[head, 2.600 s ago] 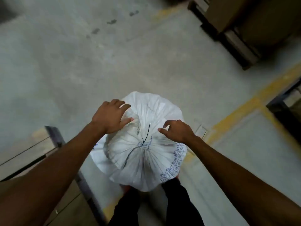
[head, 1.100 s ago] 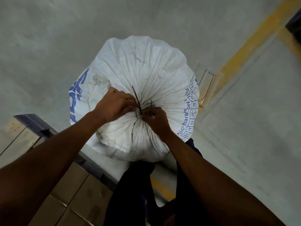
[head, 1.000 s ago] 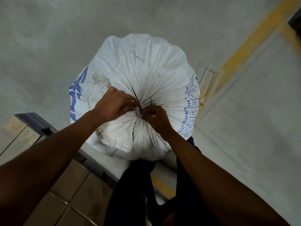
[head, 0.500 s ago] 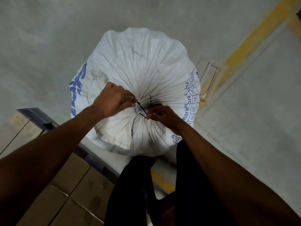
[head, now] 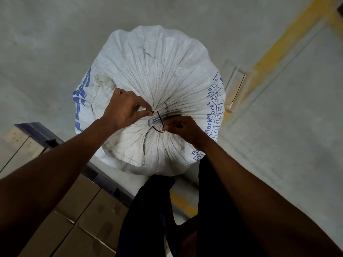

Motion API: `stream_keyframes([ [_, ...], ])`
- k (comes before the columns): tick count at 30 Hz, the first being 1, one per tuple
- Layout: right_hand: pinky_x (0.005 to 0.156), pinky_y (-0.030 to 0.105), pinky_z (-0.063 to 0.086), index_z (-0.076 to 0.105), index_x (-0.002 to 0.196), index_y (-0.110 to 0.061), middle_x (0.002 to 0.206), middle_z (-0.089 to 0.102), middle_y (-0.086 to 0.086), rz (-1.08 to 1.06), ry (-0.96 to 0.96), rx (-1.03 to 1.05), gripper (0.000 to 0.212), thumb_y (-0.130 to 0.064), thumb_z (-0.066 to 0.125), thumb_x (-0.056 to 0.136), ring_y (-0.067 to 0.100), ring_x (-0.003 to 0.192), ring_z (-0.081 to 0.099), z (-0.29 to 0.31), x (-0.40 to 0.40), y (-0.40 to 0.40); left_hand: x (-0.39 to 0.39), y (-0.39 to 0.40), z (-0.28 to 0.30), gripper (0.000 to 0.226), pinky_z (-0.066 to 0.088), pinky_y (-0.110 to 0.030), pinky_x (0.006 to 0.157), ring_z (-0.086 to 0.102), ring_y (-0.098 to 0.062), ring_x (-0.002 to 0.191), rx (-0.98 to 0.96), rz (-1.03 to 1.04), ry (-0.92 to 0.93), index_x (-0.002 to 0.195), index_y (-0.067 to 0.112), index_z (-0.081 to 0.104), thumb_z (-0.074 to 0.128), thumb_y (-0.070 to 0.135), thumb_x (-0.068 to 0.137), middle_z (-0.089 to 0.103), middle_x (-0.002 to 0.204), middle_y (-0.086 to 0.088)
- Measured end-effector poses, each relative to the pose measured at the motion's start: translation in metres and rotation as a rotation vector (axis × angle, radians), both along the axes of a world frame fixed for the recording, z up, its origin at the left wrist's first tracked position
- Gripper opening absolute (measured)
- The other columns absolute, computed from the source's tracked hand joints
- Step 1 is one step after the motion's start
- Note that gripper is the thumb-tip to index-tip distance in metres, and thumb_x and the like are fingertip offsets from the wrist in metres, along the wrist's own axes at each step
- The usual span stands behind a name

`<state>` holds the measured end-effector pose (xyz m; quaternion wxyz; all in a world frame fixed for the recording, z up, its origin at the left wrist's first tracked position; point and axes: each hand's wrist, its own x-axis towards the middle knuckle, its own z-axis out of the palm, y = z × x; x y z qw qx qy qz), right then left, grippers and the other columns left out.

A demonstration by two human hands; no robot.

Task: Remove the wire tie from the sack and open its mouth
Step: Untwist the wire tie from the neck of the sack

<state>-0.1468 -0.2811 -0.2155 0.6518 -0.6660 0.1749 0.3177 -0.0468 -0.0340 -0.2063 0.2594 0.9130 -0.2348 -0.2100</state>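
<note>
A full white woven sack (head: pixel 159 71) with blue print stands upright on the concrete floor in front of my legs. Its mouth is gathered into a neck near the centre. A thin black wire tie (head: pixel 160 121) wraps that neck, with one end sticking up and a loop hanging below. My left hand (head: pixel 124 108) pinches the gathered neck of the sack just left of the tie. My right hand (head: pixel 182 127) pinches the wire tie's loop from the right side.
Brown cardboard boxes (head: pixel 78 216) sit at lower left behind a dark metal edge (head: pixel 37 130). A yellow floor line (head: pixel 285 39) runs diagonally at right. A small pale flat object (head: pixel 234 89) lies on the floor beside the sack. My dark trousers (head: pixel 148 219) are below.
My hands moved from the sack's sides to its neck. Over the last second my right hand has twisted the wire, which now shows a loose loop below the neck.
</note>
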Motion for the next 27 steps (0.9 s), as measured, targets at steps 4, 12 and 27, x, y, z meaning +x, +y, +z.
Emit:
stream_keyframes([
  [4, 0.090, 0.021, 0.057, 0.076, 0.106, 0.009, 0.100, 0.076, 0.008, -0.014, -0.032, -0.004, 0.019, 0.002, 0.078, 0.088, 0.003, 0.091, 0.071, -0.001, -0.001, 0.000, -0.007, -0.005, 0.002, 0.011, 0.034, -0.043, 0.091, 0.060, -0.012, 0.071, -0.054, 0.108, 0.031, 0.096, 0.037, 0.083, 0.077, 0.046, 0.093, 0.058, 0.063, 0.019],
  [12, 0.077, 0.021, 0.056, 0.078, 0.103, 0.003, 0.100, 0.080, 0.019, -0.130, -0.085, -0.014, 0.014, -0.007, 0.076, 0.093, 0.005, 0.082, 0.071, 0.006, 0.005, 0.000, 0.000, -0.009, 0.007, 0.020, 0.045, -0.061, 0.098, 0.071, -0.011, 0.079, -0.163, 0.217, -0.011, 0.090, 0.033, 0.083, 0.072, 0.047, 0.098, 0.070, 0.073, 0.027],
  [27, 0.075, 0.023, 0.052, 0.084, 0.088, -0.017, 0.067, 0.071, -0.011, -0.091, -0.299, -0.451, 0.007, -0.015, 0.078, 0.085, 0.004, 0.067, 0.062, 0.000, 0.071, 0.059, 0.024, -0.009, 0.010, 0.020, 0.041, -0.057, 0.102, 0.070, -0.018, 0.098, -0.197, 0.303, -0.130, 0.092, 0.028, 0.080, 0.070, 0.044, 0.100, 0.078, 0.094, 0.008],
])
